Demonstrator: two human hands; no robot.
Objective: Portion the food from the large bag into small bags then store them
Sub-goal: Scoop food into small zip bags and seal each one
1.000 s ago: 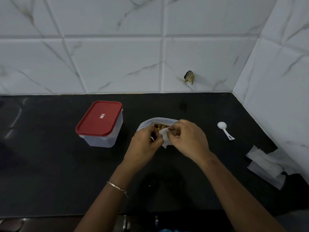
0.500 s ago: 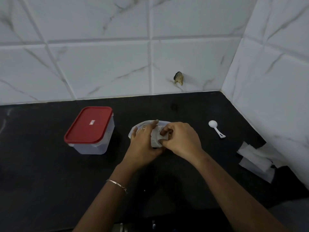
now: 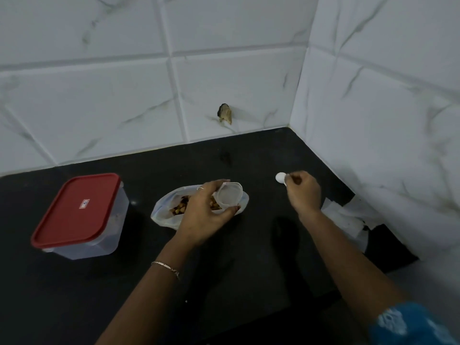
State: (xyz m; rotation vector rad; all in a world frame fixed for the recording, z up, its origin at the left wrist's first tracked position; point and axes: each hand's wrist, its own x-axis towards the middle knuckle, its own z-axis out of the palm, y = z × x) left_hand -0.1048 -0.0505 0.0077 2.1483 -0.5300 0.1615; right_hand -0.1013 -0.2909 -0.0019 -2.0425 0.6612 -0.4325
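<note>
Just starting. Left hand (image 3: 201,217) over the big bag (image 3: 164,212) on the black bench (image 3: 74,295), grip holding one small bag (image 3: 229,196) open and empty. Right hand (image 3: 302,191) off to the side, grip closing on the white spoon (image 3: 280,177). Food still in the big bag. More small bags (image 3: 346,217) waiting flat by the wall. Red-lid box (image 3: 79,215) shut, nothing seen stored yet.

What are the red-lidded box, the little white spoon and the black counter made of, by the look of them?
The box looks like plastic: cloudy see-through walls under a matte red lid. The spoon, pinched in the right hand, seems glossy white plastic, though it is small. The counter looks like polished dark stone, with faint reflections.
</note>
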